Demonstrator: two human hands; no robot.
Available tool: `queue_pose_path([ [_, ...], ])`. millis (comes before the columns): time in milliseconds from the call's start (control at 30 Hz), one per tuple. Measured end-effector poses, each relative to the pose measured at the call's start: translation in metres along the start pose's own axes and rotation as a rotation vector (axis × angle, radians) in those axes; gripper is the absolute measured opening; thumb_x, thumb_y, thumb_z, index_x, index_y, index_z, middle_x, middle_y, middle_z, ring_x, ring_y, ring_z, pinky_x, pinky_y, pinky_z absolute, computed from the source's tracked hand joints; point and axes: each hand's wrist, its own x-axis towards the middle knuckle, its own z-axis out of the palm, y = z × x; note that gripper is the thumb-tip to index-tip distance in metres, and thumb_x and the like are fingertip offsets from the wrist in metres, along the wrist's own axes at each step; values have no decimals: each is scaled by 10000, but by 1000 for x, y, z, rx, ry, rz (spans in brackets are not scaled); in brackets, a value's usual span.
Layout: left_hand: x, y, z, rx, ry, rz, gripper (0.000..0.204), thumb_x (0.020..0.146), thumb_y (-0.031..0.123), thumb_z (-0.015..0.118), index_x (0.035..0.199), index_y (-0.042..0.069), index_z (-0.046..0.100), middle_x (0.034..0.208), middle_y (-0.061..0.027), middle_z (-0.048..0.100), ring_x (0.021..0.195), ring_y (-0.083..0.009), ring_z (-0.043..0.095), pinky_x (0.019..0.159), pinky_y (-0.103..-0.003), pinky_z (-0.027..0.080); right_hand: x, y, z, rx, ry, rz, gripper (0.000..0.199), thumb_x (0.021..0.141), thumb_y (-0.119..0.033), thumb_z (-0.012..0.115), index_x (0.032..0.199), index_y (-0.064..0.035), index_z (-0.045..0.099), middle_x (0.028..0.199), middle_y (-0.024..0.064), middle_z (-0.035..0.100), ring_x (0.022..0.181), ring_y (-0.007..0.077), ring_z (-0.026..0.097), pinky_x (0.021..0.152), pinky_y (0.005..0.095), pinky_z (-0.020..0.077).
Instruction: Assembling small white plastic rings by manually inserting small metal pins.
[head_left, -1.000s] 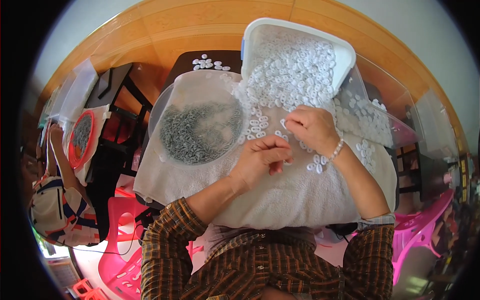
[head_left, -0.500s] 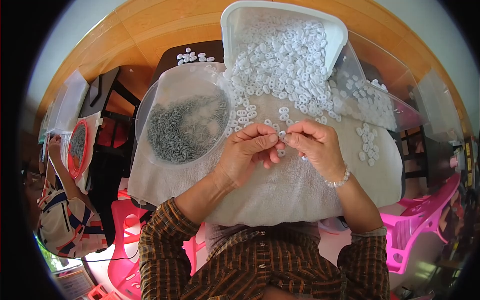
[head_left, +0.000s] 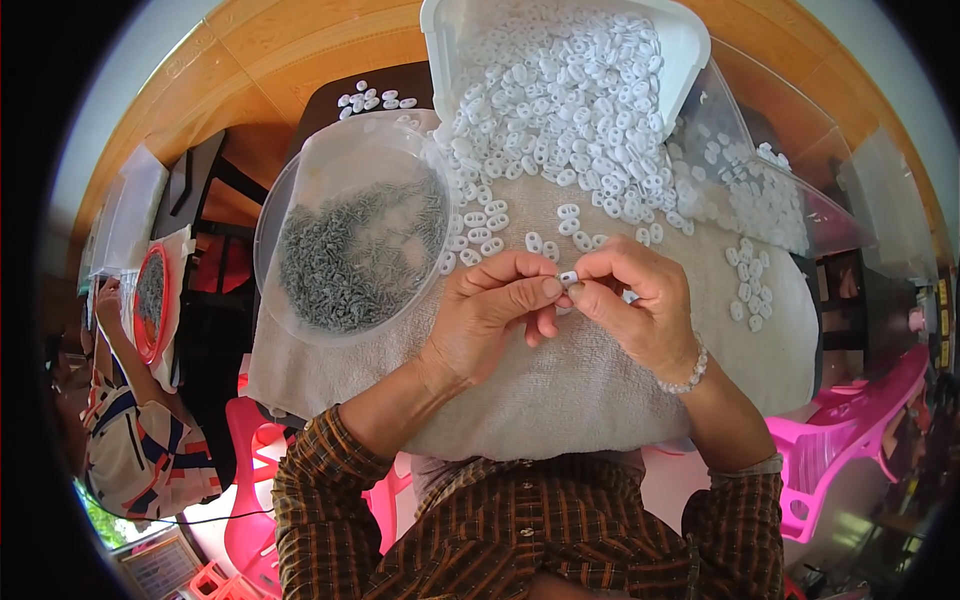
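Note:
Between my fingertips, over the middle of the towel, is a small white oval plastic piece (head_left: 569,278) with a dark opening. My left hand (head_left: 497,300) pinches it from the left with thumb and forefinger. From the right, my right hand (head_left: 637,300) grips its other end the same way; something white shows partly under those fingers. Left of my hands stands a round clear tub (head_left: 268,215) of small grey screw-like pieces (head_left: 325,270). Beyond my hands, a tipped white bin (head_left: 692,75) spills many two-holed white plastic pieces (head_left: 585,130) onto the towel.
A beige towel (head_left: 540,400) covers the dark table. Loose white pieces lie in a cluster (head_left: 750,285) at right, beside a clear plastic box (head_left: 790,160). Pink chairs (head_left: 835,440) flank me. At far left, another person's arm (head_left: 130,345) reaches to a red-rimmed tray (head_left: 150,305).
The held white piece has turned, so its dark opening now shows more plainly. My hands stay pinched together on it. The whole view has shifted slightly.

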Motion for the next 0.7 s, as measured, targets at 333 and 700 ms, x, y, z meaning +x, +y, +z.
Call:
queue_pose_path([
  [333, -6, -1, 2, 220, -69, 165, 86, 834, 2, 611, 917, 19, 624, 824, -61, 615, 630, -123, 593, 497, -220, 445, -2, -7, -10, -58, 7, -146, 64, 759, -16, 656, 802, -5, 610, 679, 17, 525, 536, 72, 461, 468, 222, 363],
  [700, -7, -1, 5, 269, -69, 155, 101, 815, -33, 619, 908, 6, 624, 848, -51, 587, 638, -123, 599, 496, -208, 453, -4, -12, -12, -122, 0, -147, 81, 722, 12, 648, 784, 1, 597, 679, 41, 534, 553, 98, 479, 491, 223, 368],
])
